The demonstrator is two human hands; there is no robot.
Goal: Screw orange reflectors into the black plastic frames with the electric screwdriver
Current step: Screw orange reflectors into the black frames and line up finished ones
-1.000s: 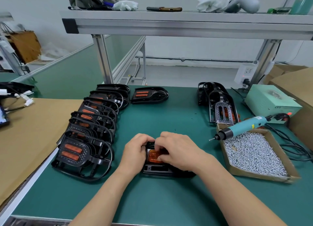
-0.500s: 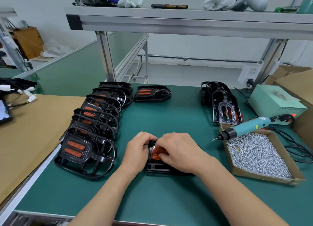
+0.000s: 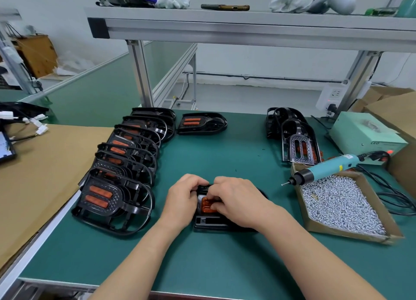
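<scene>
Atop green mat (image 3: 236,146), orange reflector (image 3: 205,206) inside black frame (image 3: 209,222)

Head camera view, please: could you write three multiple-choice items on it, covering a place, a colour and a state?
1. Where does the teal electric screwdriver lie?
A) hanging from a hook
B) across the brown cardboard box of silver screws
C) standing upright in a holder

2. What colour is the bench mat?
A) green
B) red
C) white

3. What is the left hand doing?
A) lying flat and idle
B) lifting a screw
C) gripping the black plastic frame while the right hand holds the orange reflector in it

Answers: B, its tip overhangs the box's left edge; A, green shows between the forearms; C, both hands curl over the part.
</scene>
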